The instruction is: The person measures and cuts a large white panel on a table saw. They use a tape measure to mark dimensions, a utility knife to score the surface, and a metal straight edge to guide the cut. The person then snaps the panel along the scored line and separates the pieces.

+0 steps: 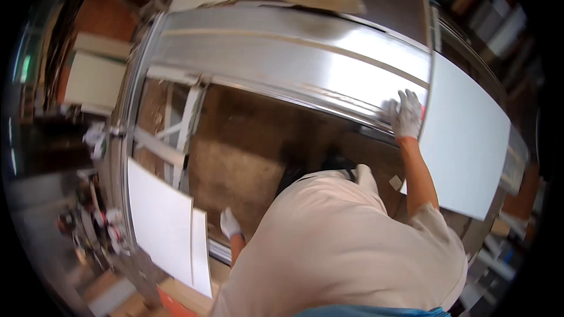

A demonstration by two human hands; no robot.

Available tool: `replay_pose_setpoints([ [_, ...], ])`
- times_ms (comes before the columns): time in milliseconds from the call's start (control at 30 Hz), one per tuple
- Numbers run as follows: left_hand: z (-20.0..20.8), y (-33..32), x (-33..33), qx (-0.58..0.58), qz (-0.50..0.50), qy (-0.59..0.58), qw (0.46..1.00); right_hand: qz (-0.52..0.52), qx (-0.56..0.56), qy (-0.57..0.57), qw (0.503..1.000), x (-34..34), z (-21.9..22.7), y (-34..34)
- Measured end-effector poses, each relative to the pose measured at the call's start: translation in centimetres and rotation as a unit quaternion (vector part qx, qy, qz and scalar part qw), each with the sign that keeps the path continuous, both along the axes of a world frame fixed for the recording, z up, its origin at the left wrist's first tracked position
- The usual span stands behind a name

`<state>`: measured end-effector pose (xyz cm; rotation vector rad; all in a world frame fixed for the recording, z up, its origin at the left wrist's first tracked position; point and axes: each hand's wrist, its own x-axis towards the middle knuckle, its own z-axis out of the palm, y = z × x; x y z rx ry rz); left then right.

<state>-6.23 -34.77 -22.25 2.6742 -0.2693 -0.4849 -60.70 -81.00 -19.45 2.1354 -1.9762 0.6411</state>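
My right hand (406,116), in a pale work glove with an orange-red cuff, rests on the shiny metal table (282,58) with its fingers spread. Just beyond it lies the edge of a large white panel (464,141). A small red patch shows beside that hand; what it belongs to is hidden. My left hand (229,223), gloved as well, hangs low at my left side and appears empty, its fingers loosely extended. Closest to it are a white board (158,220) and a narrower white strip (201,252), side by side at the lower left.
A long metal rail (126,141) runs down the left, joined to the table by a pale crossbar (158,148). Brown floor (235,147) shows inside the frame, with a small offcut (395,182) on it. Boards (94,79) stand at the far left.
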Motion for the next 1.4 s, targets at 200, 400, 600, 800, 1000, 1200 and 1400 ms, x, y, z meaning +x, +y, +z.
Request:
replay_pose_setpoints([
  [200,1.7,-20.5,12.3,-0.012,-0.238,-0.032,0.971,0.122,0.207,-0.212,0.947,8.0,0.6,7.6],
  [400,-2.4,-34.8,30.9,0.330,-0.488,-0.181,0.788,-0.031,0.564,-0.127,0.815,8.4,-0.9,18.6],
  [600,-8.0,-39.0,40.1,0.153,-0.301,0.035,0.941,-0.231,0.561,-0.189,0.772,6.8,-5.3,33.4],
  [800,-8.5,-40.9,40.6,0.101,-0.243,0.103,0.959,-0.471,0.445,-0.481,0.590,5.2,-8.5,42.7],
  [1000,-8.5,-41.3,39.4,0.060,-0.232,0.112,0.964,-0.543,0.268,-0.638,0.475,0.1,-7.8,39.2],
  [1200,-7.9,-41.1,37.4,0.077,-0.228,0.079,0.967,-0.504,0.000,-0.766,0.400,-6.1,-5.2,32.5],
  [1400,-5.8,-41.7,34.8,0.058,-0.243,0.117,0.961,-0.502,-0.060,-0.783,0.363,-8.1,-4.6,25.4],
])
